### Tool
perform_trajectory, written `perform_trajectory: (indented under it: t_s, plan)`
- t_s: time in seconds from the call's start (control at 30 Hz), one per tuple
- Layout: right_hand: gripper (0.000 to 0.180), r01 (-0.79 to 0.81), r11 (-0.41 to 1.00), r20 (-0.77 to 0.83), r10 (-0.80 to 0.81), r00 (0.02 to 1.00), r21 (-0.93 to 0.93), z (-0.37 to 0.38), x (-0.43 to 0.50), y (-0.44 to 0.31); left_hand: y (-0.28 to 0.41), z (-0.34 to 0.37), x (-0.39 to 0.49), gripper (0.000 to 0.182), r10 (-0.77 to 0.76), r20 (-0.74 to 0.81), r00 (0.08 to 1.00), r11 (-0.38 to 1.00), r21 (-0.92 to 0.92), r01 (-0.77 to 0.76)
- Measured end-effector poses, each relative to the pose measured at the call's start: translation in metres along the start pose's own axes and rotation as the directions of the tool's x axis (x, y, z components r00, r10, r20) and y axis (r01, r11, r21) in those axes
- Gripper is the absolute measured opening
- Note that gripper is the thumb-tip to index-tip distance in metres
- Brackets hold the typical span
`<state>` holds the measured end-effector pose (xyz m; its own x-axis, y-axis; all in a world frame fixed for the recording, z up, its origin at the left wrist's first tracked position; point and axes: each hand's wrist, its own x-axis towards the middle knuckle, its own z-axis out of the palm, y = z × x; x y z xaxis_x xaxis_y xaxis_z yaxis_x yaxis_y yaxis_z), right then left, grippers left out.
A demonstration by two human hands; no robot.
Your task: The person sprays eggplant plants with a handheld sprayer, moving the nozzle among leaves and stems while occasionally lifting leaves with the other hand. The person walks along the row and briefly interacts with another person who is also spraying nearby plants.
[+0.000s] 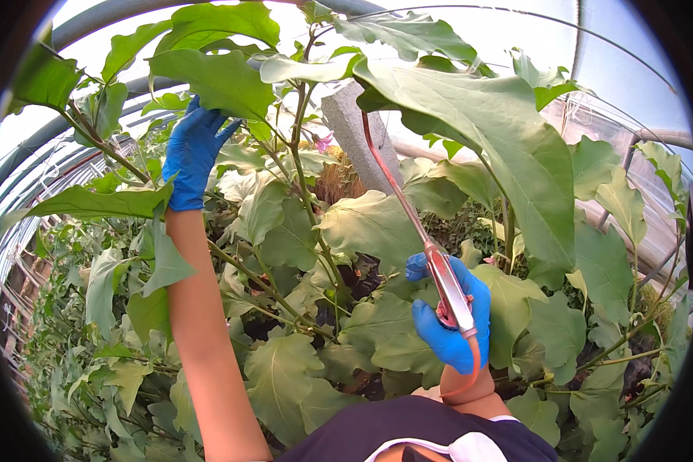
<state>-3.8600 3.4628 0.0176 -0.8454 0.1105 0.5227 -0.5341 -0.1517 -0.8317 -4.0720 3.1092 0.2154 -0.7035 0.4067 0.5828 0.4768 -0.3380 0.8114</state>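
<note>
My left hand (192,159), in a blue glove, is raised at the upper left among eggplant leaves. Its thumb stands apart from the fingers, and a broad leaf (216,84) partly covers the fingertips. My right hand (459,323), also gloved in blue, grips a metal hand sprayer (450,283) with red stains. The sprayer's thin bent wand (392,182) points up, its tip end reaching the underside of a large leaf (496,124). A reddish hose (473,364) hangs from the handle past my wrist. Between my hands rises an eggplant stem (300,167), near a purple flower (323,142).
Behind the stem leans a grey concrete post (362,138). Dense eggplant foliage (283,381) fills the space before me. Metal greenhouse hoops (104,20) and plastic film (623,63) arch overhead. A side branch (260,283) crosses low beside my left forearm.
</note>
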Motion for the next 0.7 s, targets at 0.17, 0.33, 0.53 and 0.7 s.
perform_trajectory:
  t_s: [0.17, 0.33, 0.53, 0.7]
  plan:
    - [0.049, 0.065, 0.998, 0.000, -0.065, 0.998, 0.009, -0.011, -0.003, 0.009, 0.010, 0.030, -0.004, 0.059, -0.244, 0.155, 0.957, 0.917, -0.285, 0.280]
    - [0.051, 0.044, 0.987, -0.035, -0.039, 0.999, 0.154, -0.014, -0.002, 0.011, -0.026, 0.069, -0.016, 0.056, -0.237, 0.003, 0.972, 0.906, 0.362, 0.220]
    - [0.056, 0.075, 0.983, -0.005, -0.075, 0.997, 0.166, -0.018, 0.002, 0.014, -0.061, 0.067, -0.021, 0.043, -0.195, -0.095, 0.976, 0.955, 0.209, 0.211]
    - [0.050, 0.084, 0.995, 0.035, -0.086, 0.996, 0.061, -0.023, 0.000, 0.015, -0.096, -0.013, 0.017, 0.027, 0.302, -0.561, 0.771, 0.921, 0.380, -0.085]
